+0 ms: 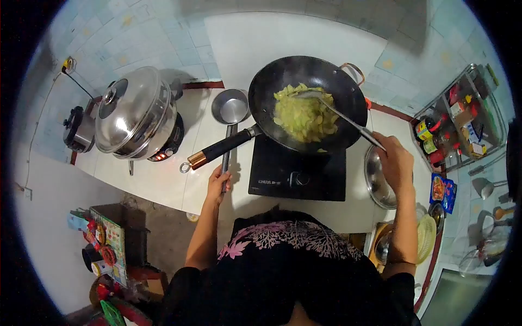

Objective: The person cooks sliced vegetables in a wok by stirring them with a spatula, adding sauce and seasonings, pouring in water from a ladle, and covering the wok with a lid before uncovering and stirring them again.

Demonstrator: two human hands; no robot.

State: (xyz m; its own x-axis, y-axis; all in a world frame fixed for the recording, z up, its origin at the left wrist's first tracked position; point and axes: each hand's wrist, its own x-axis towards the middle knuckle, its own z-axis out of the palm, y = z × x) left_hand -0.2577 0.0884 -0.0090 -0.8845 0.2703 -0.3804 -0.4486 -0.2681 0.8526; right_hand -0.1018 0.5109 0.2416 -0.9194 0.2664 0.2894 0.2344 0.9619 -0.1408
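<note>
Hands: our left hand (219,182) closes round the handle of the dipper (230,107); our right hand (395,161) grips the spatula (353,123).
Cooktop (298,175): it sits under the wok (348,103), its front part showing on our side.
Dipper: its bowl is just left of the wok, its handle passing below the wok's handle.
Spatula: it slants in over the wok's right rim, blade among the food.
Green pieces (304,117): they lie heaped inside the wok.
Stirring: we judge this the step in hand; the next move calls for working the blade underneath and turning the heap without spilling.
Steamer (133,114): it stands well left of the wok, lidded.
</note>
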